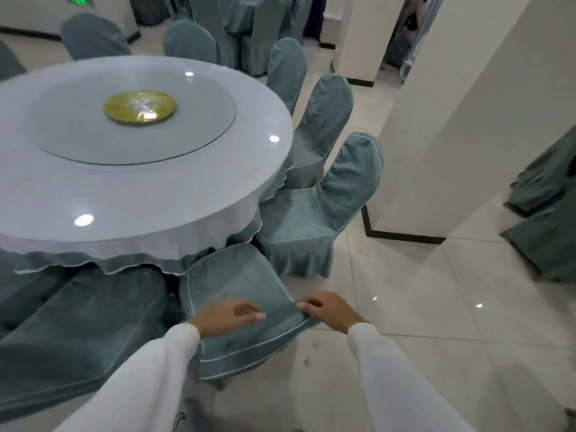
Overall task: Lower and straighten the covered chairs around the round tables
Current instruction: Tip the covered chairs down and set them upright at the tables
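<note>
A teal covered chair (237, 285) leans with its back against the round table (140, 188) right below me. My left hand (230, 316) lies on the chair's cover with its fingers curled. My right hand (327, 308) pinches the cover at the chair's right edge. To the right, another covered chair (314, 213) stands upright facing the table, and two more (324, 120) follow the table's rim behind it. To the left, a further tilted chair (81, 332) leans against the table.
A glass turntable with a gold disc (140, 106) sits on the table. A white pillar (461, 120) rises close on the right. More covered chairs (548, 213) stand at the far right and around a second table (243, 23) at the back. The floor is pale tile.
</note>
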`<state>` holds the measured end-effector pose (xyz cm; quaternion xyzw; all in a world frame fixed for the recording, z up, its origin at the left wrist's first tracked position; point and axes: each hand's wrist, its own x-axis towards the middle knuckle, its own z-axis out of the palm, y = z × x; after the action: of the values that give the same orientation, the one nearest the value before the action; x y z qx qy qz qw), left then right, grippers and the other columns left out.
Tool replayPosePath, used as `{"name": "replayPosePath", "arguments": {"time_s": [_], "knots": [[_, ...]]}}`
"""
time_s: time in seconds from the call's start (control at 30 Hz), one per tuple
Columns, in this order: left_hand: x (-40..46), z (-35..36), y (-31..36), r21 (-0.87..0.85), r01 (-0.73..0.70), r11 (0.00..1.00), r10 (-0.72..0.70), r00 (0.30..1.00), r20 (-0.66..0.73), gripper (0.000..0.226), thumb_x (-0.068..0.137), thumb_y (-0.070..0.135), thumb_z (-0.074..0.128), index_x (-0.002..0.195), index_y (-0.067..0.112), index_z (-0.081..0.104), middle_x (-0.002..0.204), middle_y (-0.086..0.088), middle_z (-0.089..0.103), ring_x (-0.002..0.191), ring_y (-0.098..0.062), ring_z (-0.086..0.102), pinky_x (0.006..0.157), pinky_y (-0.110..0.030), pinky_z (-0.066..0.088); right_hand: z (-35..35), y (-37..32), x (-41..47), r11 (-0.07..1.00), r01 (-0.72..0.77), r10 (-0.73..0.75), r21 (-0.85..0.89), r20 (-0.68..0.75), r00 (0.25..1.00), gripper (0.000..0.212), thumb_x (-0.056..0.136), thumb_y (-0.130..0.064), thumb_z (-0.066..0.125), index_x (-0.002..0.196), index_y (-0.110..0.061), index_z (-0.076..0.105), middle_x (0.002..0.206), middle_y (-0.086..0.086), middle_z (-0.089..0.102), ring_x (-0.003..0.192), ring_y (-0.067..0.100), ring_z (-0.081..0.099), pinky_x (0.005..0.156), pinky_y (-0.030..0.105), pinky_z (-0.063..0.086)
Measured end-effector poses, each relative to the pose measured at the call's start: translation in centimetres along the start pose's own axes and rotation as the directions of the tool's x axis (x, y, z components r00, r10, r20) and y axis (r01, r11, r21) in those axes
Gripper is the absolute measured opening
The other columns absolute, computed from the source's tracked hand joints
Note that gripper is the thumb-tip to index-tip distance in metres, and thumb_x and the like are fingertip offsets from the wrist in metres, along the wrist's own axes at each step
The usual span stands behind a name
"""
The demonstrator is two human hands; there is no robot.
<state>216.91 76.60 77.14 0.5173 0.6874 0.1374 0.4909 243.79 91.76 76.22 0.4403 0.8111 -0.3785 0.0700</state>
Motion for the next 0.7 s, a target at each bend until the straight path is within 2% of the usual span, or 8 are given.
{"name": "replayPosePath", "arguments": {"time_s": [0.1, 0.17, 0.23, 0.3, 0.4, 0.47, 0.6, 0.7], "knots": [[-0.9, 3.1, 1.3, 0.016, 0.054, 0.998, -0.056, 0.984, 0.168, 0.087, 0.067, 0.078, 0.074, 0.141, 0.04, 0.048, 0.136, 0.022, 0.055, 0.123, 0.0, 0.054, 0.108, -0.022, 0.041, -1.0, 1.5, -0.8, 0.995, 0.098, -0.1, 0.027, 0.069, 0.993, 0.066, 0.069, -0.084, 0.067, 0.118, -0.04, 0.07, 0.108, -0.018, 0.07, 0.097, 0.002, 0.065, 0.092, 0.03, 0.057], [-1.2, 4.3, 0.7, 0.103, 0.057, 0.993, -0.073, 0.984, 0.162, 0.093, 0.063, 0.067, 0.081, 0.145, 0.045, 0.041, 0.138, 0.025, 0.05, 0.127, -0.002, 0.051, 0.11, -0.024, 0.039, -1.3, 1.4, -1.0, 0.989, 0.15, -0.149, -0.007, 0.108, 0.983, 0.068, 0.069, -0.076, 0.075, 0.125, -0.039, 0.068, 0.113, -0.016, 0.067, 0.101, 0.002, 0.063, 0.094, 0.028, 0.056], [-1.4, 4.8, 0.2, 0.162, 0.048, 0.986, -0.06, 0.996, 0.067, 0.082, 0.065, 0.052, 0.08, 0.14, 0.048, 0.048, 0.131, 0.028, 0.055, 0.121, -0.002, 0.056, 0.104, -0.022, 0.044, -1.2, 1.5, -0.8, 0.977, 0.204, -0.194, -0.066, 0.131, 0.972, 0.059, 0.075, -0.063, 0.078, 0.128, -0.039, 0.066, 0.118, -0.012, 0.065, 0.106, 0.007, 0.06, 0.098, 0.028, 0.052], [-1.4, 4.9, 0.3, 0.166, 0.016, 0.986, -0.017, 1.0, 0.005, 0.068, 0.068, 0.038, 0.077, 0.134, 0.042, 0.061, 0.12, 0.026, 0.065, 0.106, 0.002, 0.063, 0.091, -0.013, 0.047, -0.9, 1.8, -0.3, 0.968, 0.239, -0.232, -0.081, 0.095, 0.968, 0.047, 0.084, -0.046, 0.078, 0.128, -0.034, 0.068, 0.118, -0.008, 0.066, 0.107, 0.012, 0.059, 0.101, 0.031, 0.05], [-0.8, 4.3, 0.8, 0.162, -0.028, 0.986, 0.03, 0.999, -0.01, 0.058, 0.068, 0.032, 0.074, 0.124, 0.043, 0.068, 0.093, 0.029, 0.07, 0.082, 0.009, 0.064, 0.073, -0.008, 0.047, -0.8, 2.0, 0.5, 0.965, 0.247, -0.246, -0.085, 0.025, 0.969, 0.039, 0.088, -0.03, 0.077, 0.126, -0.024, 0.072, 0.116, -0.001, 0.068, 0.107, 0.017, 0.06, 0.102, 0.032, 0.048], [-0.2, 3.5, 1.2, 0.166, -0.029, 0.986, 0.028, 1.0, 0.007, 0.055, 0.069, 0.031, 0.073, 0.121, 0.048, 0.068, 0.089, 0.028, 0.072, 0.078, 0.008, 0.064, 0.071, -0.012, 0.05, -1.2, 1.9, 1.2, 0.962, 0.258, -0.259, -0.085, 0.005, 0.966, 0.037, 0.089, -0.026, 0.077, 0.125, -0.02, 0.072, 0.115, 0.002, 0.068, 0.106, 0.018, 0.059, 0.1, 0.03, 0.048], [0.7, 2.5, 1.0, 0.168, -0.036, 0.985, 0.037, 0.999, 0.001, 0.053, 0.069, 0.031, 0.073, 0.119, 0.049, 0.068, 0.094, 0.022, 0.074, 0.083, 0.002, 0.068, 0.077, -0.02, 0.053, -1.6, 1.3, 2.6, 0.957, 0.275, -0.276, -0.093, 0.002, 0.961, 0.039, 0.087, -0.023, 0.078, 0.125, -0.018, 0.073, 0.112, 0.004, 0.067, 0.105, 0.019, 0.059, 0.097, 0.028, 0.047], [1.0, 2.0, 0.7, 0.149, -0.022, 0.989, 0.026, 0.999, -0.027, 0.048, 0.069, 0.032, 0.076, 0.111, 0.054, 0.069, 0.09, 0.03, 0.071, 0.079, 0.01, 0.065, 0.074, -0.013, 0.051, -1.4, 1.0, 3.3, 0.954, 0.285, -0.286, -0.09, -0.008, 0.958, 0.038, 0.088, -0.024, 0.077, 0.125, -0.02, 0.073, 0.112, 0.002, 0.066, 0.105, 0.019, 0.059, 0.1, 0.033, 0.049]]}}
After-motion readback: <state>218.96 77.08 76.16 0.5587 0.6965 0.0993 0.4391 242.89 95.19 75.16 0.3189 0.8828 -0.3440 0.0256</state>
